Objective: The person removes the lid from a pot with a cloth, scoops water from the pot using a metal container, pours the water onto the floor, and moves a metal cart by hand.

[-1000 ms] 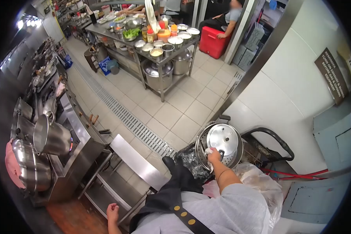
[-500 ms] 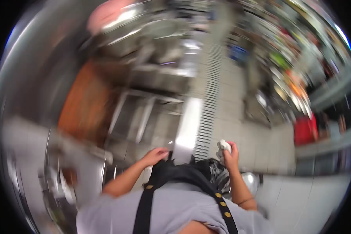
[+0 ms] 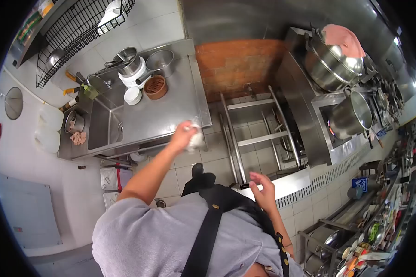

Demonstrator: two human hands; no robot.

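My left hand (image 3: 182,135) is closed on a whitish, crumpled thing (image 3: 196,139), blurred and perhaps a cloth, beside the front right corner of the steel sink counter (image 3: 155,115). Held out over the steel frame's near edge, my right hand (image 3: 262,188) has its fingers apart and nothing in them. On the counter are a round bamboo steamer (image 3: 156,87), a stack of white bowls (image 3: 132,95) and a metal colander (image 3: 160,61).
A sink (image 3: 107,117) is at the left, under a black wire rack (image 3: 74,39). An empty metal stand frame (image 3: 256,140) stands by the brick wall. Large pots (image 3: 335,62) sit on the stove at the right. A floor drain (image 3: 316,183) runs below it.
The view has swung left, bringing the sink counter in. The whitish thing was in my right hand and is now in my left. My right hand has opened.
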